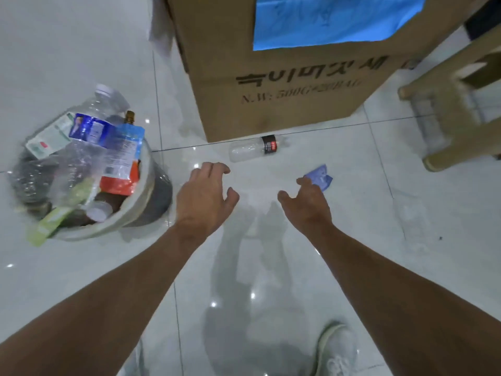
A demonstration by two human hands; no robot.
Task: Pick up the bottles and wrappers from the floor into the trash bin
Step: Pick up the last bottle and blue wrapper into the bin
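Note:
A clear plastic bottle [254, 149] with a dark label lies on its side on the white tiled floor, against the foot of a cardboard box. A small blue wrapper [321, 176] lies on the floor to its right. My left hand [204, 196] hovers open just below the bottle, fingers spread, holding nothing. My right hand [307, 203] is open too, its fingertips right beside the blue wrapper; whether they touch it I cannot tell. The trash bin [141, 207], lined with a clear bag, stands at the left, heaped with bottles and wrappers.
A large cardboard box [284, 77] with a blue sheet hanging over it stands straight ahead. A wooden stool's legs [455, 126] are at the right. My light grey shoe [336, 351] shows at the bottom. Glossy floor tiles stretch between the bin and the stool.

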